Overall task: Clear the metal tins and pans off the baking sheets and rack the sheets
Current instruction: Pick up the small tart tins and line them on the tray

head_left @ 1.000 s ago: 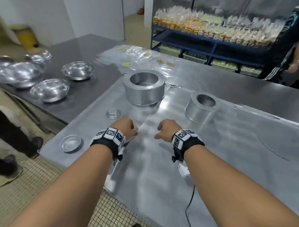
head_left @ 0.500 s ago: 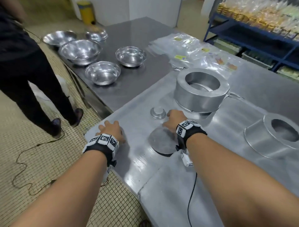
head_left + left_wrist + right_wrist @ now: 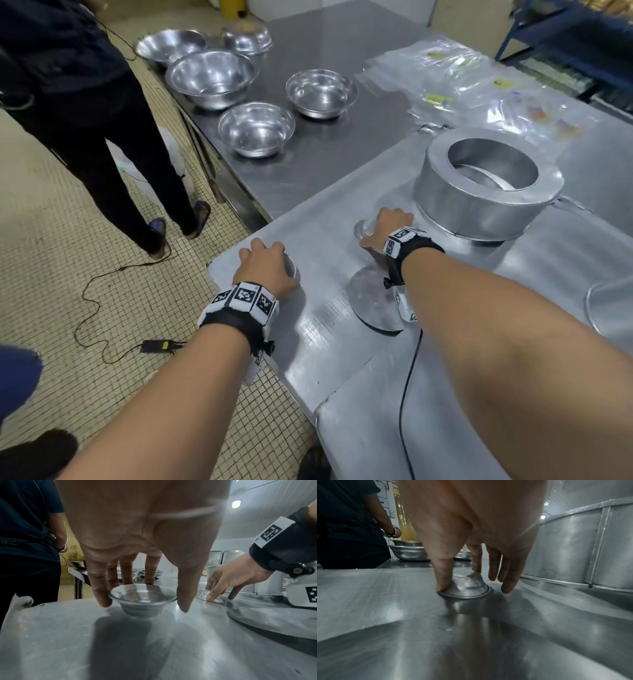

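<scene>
Two small metal tins sit on the baking sheet [image 3: 322,274]. My left hand [image 3: 263,263] covers the upright tin [image 3: 143,600] at the sheet's near left corner, and its fingers [image 3: 101,597] and thumb hold the rim from both sides. My right hand [image 3: 387,224] pinches the upturned tin [image 3: 467,586] between thumb [image 3: 443,582] and forefinger, its other fingers hanging beside. A large ring pan [image 3: 486,192] stands just right of that hand. A flat metal disc [image 3: 373,305] lies under my right wrist.
Another ring pan [image 3: 609,308] shows at the right edge. A second sheet [image 3: 376,428] overlaps in front. Several steel bowls [image 3: 257,128] stand on the dark table behind. A person [image 3: 102,120] in dark clothes stands at the left, with a cable [image 3: 102,291] on the floor.
My view has swung left. Both hands moved left from the seam between the sheets; the left closed round the corner tin and the right took hold of the upturned tin.
</scene>
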{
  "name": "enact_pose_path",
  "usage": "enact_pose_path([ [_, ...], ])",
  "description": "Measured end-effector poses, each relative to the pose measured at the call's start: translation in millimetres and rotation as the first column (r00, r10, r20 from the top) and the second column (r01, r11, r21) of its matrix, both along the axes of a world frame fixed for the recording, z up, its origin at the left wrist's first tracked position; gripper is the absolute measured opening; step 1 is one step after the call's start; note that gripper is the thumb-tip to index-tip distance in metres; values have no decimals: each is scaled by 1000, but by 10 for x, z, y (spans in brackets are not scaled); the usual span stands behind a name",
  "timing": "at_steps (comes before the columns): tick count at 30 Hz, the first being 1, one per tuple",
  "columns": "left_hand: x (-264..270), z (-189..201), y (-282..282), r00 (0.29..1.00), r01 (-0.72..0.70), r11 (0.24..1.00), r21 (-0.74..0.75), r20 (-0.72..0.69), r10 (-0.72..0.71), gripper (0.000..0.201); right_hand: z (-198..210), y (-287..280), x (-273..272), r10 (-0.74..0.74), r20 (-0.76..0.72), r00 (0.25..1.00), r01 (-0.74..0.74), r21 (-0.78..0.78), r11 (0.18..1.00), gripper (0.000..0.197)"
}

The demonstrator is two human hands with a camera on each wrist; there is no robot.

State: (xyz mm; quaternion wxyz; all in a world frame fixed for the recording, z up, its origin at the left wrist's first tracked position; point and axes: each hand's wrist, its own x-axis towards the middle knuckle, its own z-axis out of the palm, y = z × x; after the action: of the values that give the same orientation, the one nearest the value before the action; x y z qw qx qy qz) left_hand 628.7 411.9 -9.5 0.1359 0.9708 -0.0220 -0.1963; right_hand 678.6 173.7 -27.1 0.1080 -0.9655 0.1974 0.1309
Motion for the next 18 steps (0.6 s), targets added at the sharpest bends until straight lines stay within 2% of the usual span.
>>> enact_pose_path([
  [4,-68,60,2,1000,-9,1000,-15,20,10,65,28,21,-77,-42,7,999,41,79,996,66],
  [11,-212,190,-155,999,6,999,-47,33,-4,70,211,-37,-343,-95,65,993,81,193,978,62],
  [16,-402,299,-370,999,46,994,-101,29,-43,71,381,-156,-710,-166,206,964,104,284,953,57],
  [18,-516,326,-490,997,72,990,-125,36,-68,71,457,-230,-929,-166,274,947,69,333,940,61],
])
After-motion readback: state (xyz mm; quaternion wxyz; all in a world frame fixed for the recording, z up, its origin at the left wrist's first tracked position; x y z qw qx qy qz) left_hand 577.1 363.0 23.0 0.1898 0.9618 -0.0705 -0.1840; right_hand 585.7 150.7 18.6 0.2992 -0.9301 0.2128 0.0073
